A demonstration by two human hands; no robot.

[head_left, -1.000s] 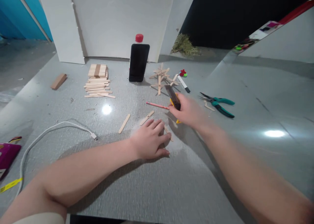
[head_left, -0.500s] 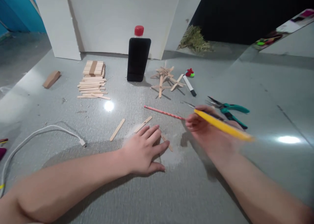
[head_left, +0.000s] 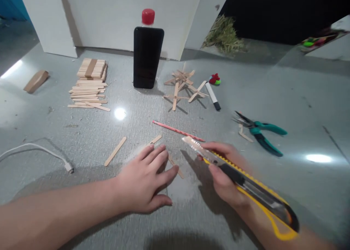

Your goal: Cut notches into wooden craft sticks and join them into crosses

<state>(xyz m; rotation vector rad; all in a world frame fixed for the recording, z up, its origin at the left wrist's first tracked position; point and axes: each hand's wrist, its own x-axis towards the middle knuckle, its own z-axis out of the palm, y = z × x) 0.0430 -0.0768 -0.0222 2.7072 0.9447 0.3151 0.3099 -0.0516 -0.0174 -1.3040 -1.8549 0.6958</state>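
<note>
Right hand [head_left: 228, 188]: closed on a utility knife [head_left: 251, 186], thumb on the near side. Knife is yellow and black, ridged yellow edge, yellow loop at the tail. It's tilted above the table [head_left: 131, 104], right of centre, blade end pointing up-left toward a pink pencil [head_left: 175, 129].

Left hand [head_left: 146, 180]: palm down, fingers loosely spread, nothing gripped. Craft stick [head_left: 181, 175] runs under the index finger; can't tell how hard it's pressed, finger covers part. Second stick [head_left: 156, 139] shows past the fingertips, plain stick [head_left: 115, 151] further left.

Around: green-handled pliers [head_left: 259, 129] right, jaws spread; crossed sticks [head_left: 182, 84] near a white marker [head_left: 212, 96]; upright phone [head_left: 147, 58] in front of a red-capped bottle [head_left: 148, 17]; stick pile [head_left: 87, 93] left. Any print on the marker is too small to read.
</note>
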